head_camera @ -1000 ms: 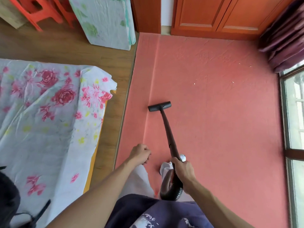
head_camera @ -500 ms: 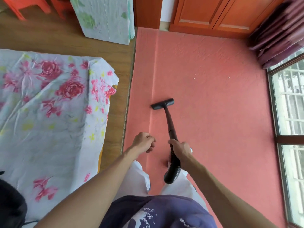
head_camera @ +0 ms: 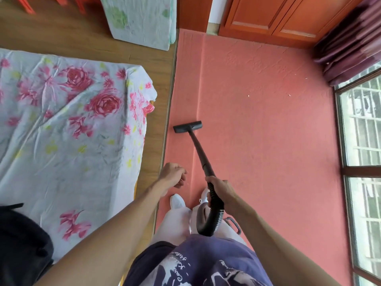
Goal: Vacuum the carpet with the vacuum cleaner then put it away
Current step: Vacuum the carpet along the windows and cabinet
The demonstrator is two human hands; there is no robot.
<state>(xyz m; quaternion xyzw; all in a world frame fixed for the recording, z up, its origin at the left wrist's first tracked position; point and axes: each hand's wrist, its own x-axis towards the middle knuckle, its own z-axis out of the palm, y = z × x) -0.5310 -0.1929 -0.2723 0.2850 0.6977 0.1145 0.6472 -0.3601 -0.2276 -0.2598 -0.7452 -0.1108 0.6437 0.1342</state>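
At frame centre, the right hand [head_camera: 221,187] gripped the vacuum wand [head_camera: 201,154], its nozzle [head_camera: 187,126] flat on the carpet [head_camera: 268,131]. The left hand [head_camera: 173,176] hung loosely curled, empty. The wand looked stiff and light, best held at its upper end.

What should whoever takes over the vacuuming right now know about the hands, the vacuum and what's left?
Right hand grips the vacuum wand; hose loops down beside the legs.
Left hand is free, fingers loosely curled, holding nothing.
Floor head sits on the pink carpet near its left edge.
White crumbs lie farther right, towards the window.
Left: vacuum that area, then put the vacuum away.
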